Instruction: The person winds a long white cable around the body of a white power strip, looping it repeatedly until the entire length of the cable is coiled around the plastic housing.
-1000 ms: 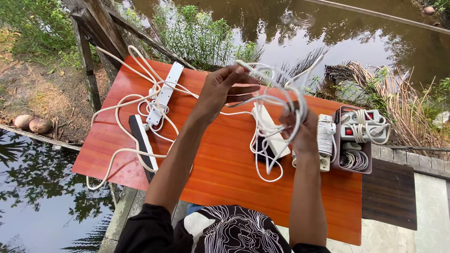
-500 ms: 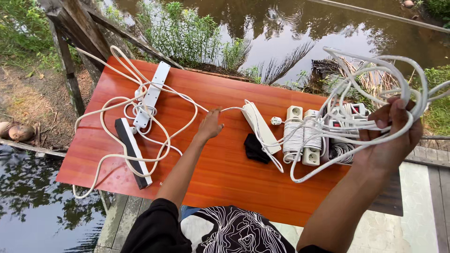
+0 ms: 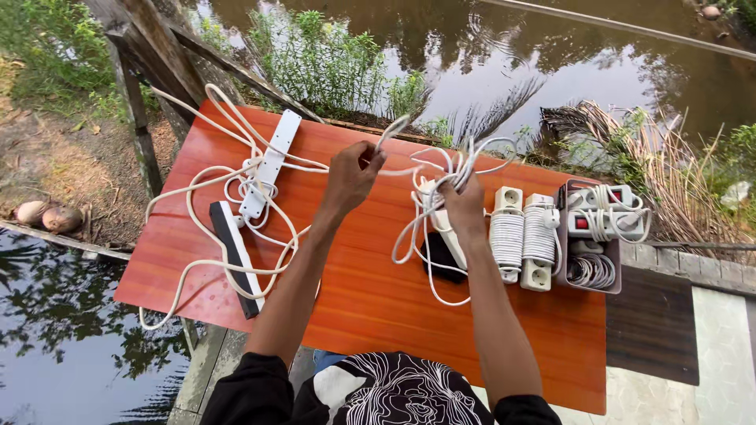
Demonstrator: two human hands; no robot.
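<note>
My right hand (image 3: 463, 200) grips a bunch of white cable loops (image 3: 441, 169) above the orange table (image 3: 378, 299). My left hand (image 3: 350, 173) pinches the same white cord (image 3: 391, 134) a little to the left, with the strand stretched between both hands. Under the loops lies a white power strip (image 3: 450, 230) beside a black cloth (image 3: 441, 253). Two wrapped white power strips (image 3: 523, 236) lie just right of my right hand.
A long white power strip (image 3: 272, 164) and a black-and-white one (image 3: 238, 256) lie in tangled cord on the left. A brown box (image 3: 594, 236) with more coiled strips stands at the right edge. Pond water (image 3: 551, 55) and plants surround the table; wooden posts (image 3: 150, 55) stand at the far left.
My right hand has swung back from the far right to the table's middle with the loops. My left hand has risen off the table and taken the cord.
</note>
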